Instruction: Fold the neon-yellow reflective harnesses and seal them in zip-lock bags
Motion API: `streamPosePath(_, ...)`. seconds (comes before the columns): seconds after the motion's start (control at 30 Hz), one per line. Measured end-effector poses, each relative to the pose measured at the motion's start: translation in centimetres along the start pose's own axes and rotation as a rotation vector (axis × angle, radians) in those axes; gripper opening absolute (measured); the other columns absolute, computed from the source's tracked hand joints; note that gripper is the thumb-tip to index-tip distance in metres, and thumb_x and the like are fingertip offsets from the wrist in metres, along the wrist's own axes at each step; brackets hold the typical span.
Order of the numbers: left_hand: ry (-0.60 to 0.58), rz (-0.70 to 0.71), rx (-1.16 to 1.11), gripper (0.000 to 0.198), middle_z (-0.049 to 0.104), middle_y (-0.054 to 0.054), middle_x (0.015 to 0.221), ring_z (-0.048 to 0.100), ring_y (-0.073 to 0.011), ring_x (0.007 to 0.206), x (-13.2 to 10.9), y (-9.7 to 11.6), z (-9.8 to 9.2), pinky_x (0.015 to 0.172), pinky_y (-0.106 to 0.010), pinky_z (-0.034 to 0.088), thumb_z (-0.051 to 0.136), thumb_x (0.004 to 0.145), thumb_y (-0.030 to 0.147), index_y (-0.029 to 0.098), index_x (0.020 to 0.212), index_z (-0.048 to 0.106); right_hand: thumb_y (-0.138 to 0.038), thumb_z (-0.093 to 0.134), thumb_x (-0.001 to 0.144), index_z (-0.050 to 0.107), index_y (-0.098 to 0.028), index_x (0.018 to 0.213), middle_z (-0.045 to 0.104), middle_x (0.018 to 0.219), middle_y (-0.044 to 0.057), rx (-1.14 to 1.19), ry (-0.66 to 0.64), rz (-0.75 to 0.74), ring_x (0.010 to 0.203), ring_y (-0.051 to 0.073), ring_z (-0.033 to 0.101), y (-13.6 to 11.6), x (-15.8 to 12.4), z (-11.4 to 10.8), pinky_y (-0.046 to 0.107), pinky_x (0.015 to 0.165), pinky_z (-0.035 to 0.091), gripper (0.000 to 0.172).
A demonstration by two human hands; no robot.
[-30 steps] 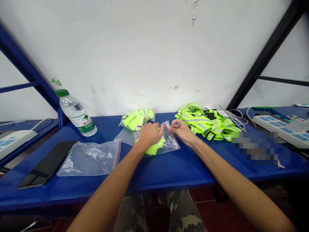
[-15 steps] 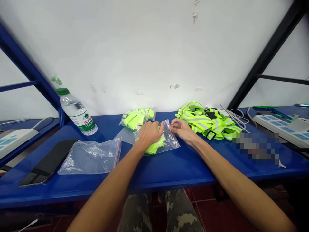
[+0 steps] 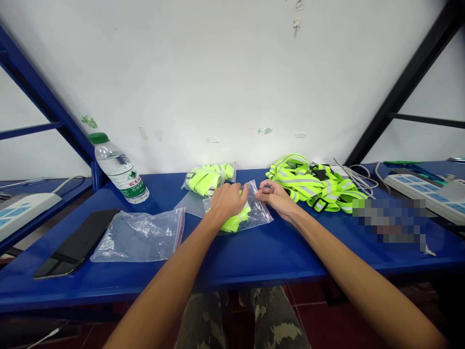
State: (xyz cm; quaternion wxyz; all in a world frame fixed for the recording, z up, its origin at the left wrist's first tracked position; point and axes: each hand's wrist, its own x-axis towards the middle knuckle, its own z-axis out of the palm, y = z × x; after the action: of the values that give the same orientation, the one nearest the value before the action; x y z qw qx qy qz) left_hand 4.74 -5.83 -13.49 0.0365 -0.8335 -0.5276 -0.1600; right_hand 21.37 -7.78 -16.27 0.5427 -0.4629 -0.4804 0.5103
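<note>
My left hand rests over a clear plastic zip bag, its fingers gripping the bag from above. Inside the bag lies a folded fluorescent yellow safety vest, partly hidden by that hand. My right hand pinches the bag's upper edge between fingers and thumb. Just behind sits another clear bag holding a folded yellow vest. A loose heap of reflective yellow vests with silver stripes and black buckles lies to the right of my right hand, not touching it.
The blue metal shelf carries a flat clear zip bag, a black tablet and a water bottle on the left. White cables and a power strip are on the right. A pixelated patch covers part of the shelf.
Both hands stay on the bag with little movement. The whole scene slides slightly right as my head shifts.
</note>
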Motion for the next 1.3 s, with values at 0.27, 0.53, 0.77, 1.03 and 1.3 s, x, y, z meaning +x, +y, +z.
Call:
streamPosePath(0.27,-0.015,-0.022,0.006,0.065,0.072,-0.014,0.087,0.066,-0.0264,0.083,0.0,0.1,-0.2,0.075,-0.035,0.046,0.017,0.098,0.053,0.016,0.088,0.069,-0.023,0.077,0.055,0.045,-0.023,0.081,0.059,0.060,-0.006,-0.019,-0.026,-0.034,0.052,0.010,0.048,0.2,0.1,-0.3,0.023,0.050,0.035,0.041)
streamPosePath(0.53,0.008,-0.019,-0.001,0.067,0.072,-0.013,0.084,0.066,-0.0275,0.079,0.1,0.0,0.1,0.072,-0.036,0.046,0.016,0.097,0.054,0.015,0.086,0.070,-0.021,0.075,0.054,0.045,-0.023,0.088,0.061,0.065,-0.006,-0.013,-0.063,0.027,0.053,0.010,0.049,-0.5,-0.2,-0.7,0.024,0.050,0.037,0.045)
streamPosePath(0.77,0.005,-0.018,0.019,0.064,0.072,-0.013,0.084,0.067,-0.0274,0.080,0.1,0.2,-0.1,0.071,-0.036,0.046,0.017,0.098,0.052,0.016,0.086,0.069,-0.020,0.076,0.050,0.045,-0.023,0.085,0.061,0.065,-0.006,-0.027,-0.054,0.040,0.053,0.010,0.049,-0.3,-0.1,-0.5,0.023,0.049,0.034,0.047)
streamPosePath(1.03,0.018,-0.021,0.004,0.063,0.072,-0.013,0.086,0.066,-0.0269,0.080,0.1,0.0,0.2,0.073,-0.036,0.046,0.016,0.097,0.052,0.016,0.092,0.068,-0.027,0.077,0.059,0.047,-0.022,0.083,0.056,0.061,-0.007,-0.124,-0.093,0.018,0.050,0.008,0.042,0.1,0.1,-1.0,0.023,0.048,0.031,0.039)
streamPosePath(1.3,0.013,-0.041,0.006,0.064,0.072,-0.014,0.088,0.066,-0.0269,0.082,0.1,-0.1,0.3,0.075,-0.037,0.046,0.016,0.097,0.054,0.016,0.093,0.067,-0.031,0.080,0.059,0.043,-0.022,0.074,0.055,0.061,-0.006,-0.081,-0.122,-0.036,0.053,0.009,0.044,0.3,0.1,-0.8,0.024,0.051,0.032,0.040)
